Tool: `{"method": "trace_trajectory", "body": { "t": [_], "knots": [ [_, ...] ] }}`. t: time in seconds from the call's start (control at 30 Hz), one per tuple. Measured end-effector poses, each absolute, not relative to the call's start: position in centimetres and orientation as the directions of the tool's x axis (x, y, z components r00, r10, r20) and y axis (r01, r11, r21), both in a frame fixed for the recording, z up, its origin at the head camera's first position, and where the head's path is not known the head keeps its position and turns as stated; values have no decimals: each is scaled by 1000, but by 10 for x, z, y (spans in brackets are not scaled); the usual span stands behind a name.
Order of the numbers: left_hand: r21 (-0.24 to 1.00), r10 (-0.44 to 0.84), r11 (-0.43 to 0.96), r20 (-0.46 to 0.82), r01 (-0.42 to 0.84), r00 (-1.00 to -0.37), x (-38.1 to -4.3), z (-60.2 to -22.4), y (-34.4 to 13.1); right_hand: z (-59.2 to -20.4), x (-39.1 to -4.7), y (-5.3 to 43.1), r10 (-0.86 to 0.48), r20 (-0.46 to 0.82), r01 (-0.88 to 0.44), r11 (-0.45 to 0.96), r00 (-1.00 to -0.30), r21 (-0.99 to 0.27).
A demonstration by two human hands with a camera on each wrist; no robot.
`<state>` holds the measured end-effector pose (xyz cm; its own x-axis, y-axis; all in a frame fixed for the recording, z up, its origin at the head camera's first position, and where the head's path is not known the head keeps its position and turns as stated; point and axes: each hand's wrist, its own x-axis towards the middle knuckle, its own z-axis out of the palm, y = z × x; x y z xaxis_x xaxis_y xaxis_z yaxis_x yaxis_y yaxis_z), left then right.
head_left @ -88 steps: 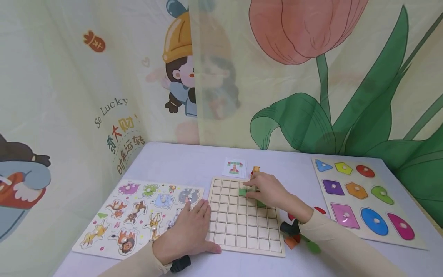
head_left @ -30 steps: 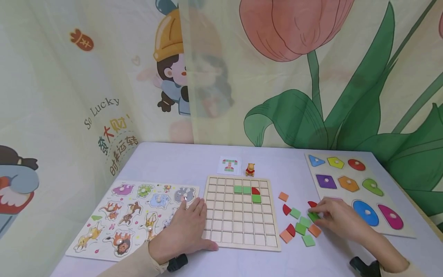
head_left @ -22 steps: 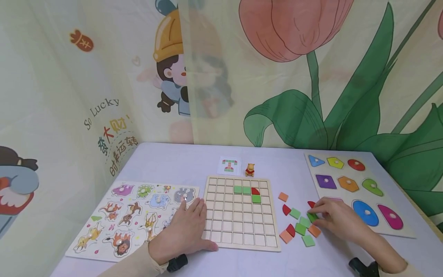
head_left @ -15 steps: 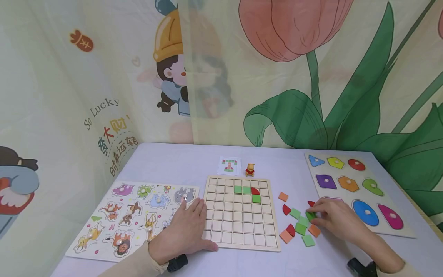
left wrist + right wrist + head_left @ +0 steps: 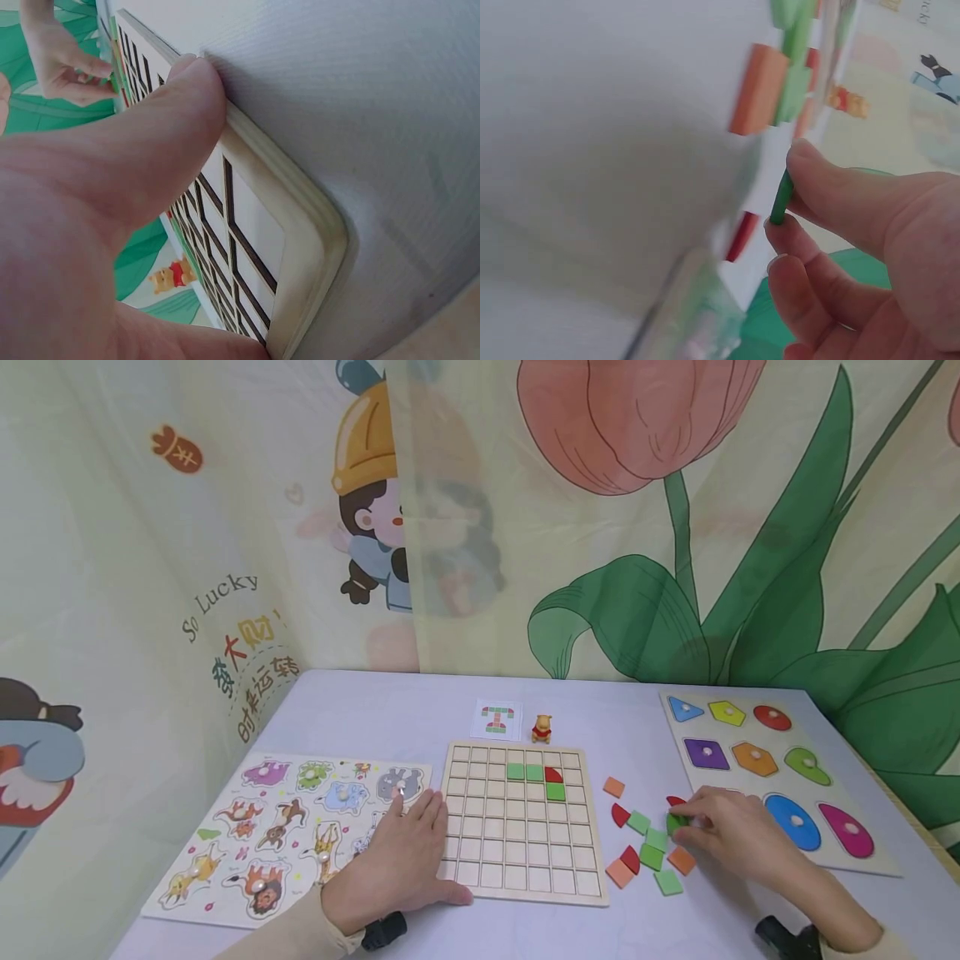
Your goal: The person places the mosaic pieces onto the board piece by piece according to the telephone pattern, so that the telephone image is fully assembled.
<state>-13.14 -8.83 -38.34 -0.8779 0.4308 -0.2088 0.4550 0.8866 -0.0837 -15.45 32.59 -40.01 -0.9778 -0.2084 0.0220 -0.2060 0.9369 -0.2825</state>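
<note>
Places are given from the board (image 5: pixel 525 897). Left of it lies the animal puzzle (image 5: pixel 296 852), partly overlapped by the left hand (image 5: pixel 401 860). That hand's long fingers lie straight and side by side along the board's left edge; the thumb is spread and rests on the board's near rim, as the left wrist view confirms.

On the board, toward its far side, sit two green squares (image 5: pixel 525 771), a red quarter (image 5: pixel 553 773), and a further green square (image 5: pixel 555 792) on the near side of the quarter. Beyond the far edge are the pattern card (image 5: pixel 497 720) and, to the card's right, the bear (image 5: pixel 542 728).

Right of the board, loose pieces (image 5: pixel 651 857) in green, red and orange lie on the surface. At their right side the right hand (image 5: pixel 738 839) pinches a green piece (image 5: pixel 782 196) between thumb and fingertip; whether it touches the surface cannot be told. A red piece (image 5: pixel 675 800) lies just beside these fingers. Farther right is the shape board (image 5: pixel 808 731), partly covered by that hand.

Change noted: 2.9 seconds earlier the right hand was over the board's far part. The left hand keeps its place at the edge.
</note>
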Motion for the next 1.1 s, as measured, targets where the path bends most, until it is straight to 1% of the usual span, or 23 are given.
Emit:
{"method": "trace_trajectory", "body": {
  "t": [0.17,0.5,0.67,0.83,0.9,1.1],
  "knots": [
    [-75,430,889,-208,452,-879,-132,-383,-89,-391,-158,317,-223,82,-237,933,-971,-271],
    [-80,430,888,-210,454,-878,-131,-384,-89,-382,-171,268,-318,112,-337,881,-941,-331],
    [-69,435,888,-203,455,-877,-131,-385,-89,-384,-185,245,-411,168,-444,830,-896,-337],
    [-79,434,886,-207,457,-877,-131,-385,-88,-386,-197,224,-511,201,-549,768,-836,-329],
    [-82,433,886,-209,457,-877,-131,-385,-88,-386,-202,214,-543,210,-581,744,-813,-330],
    [-81,423,891,-214,447,-881,-131,-385,-87,-384,-215,185,-587,234,-632,704,-775,-325]
  ]
}}
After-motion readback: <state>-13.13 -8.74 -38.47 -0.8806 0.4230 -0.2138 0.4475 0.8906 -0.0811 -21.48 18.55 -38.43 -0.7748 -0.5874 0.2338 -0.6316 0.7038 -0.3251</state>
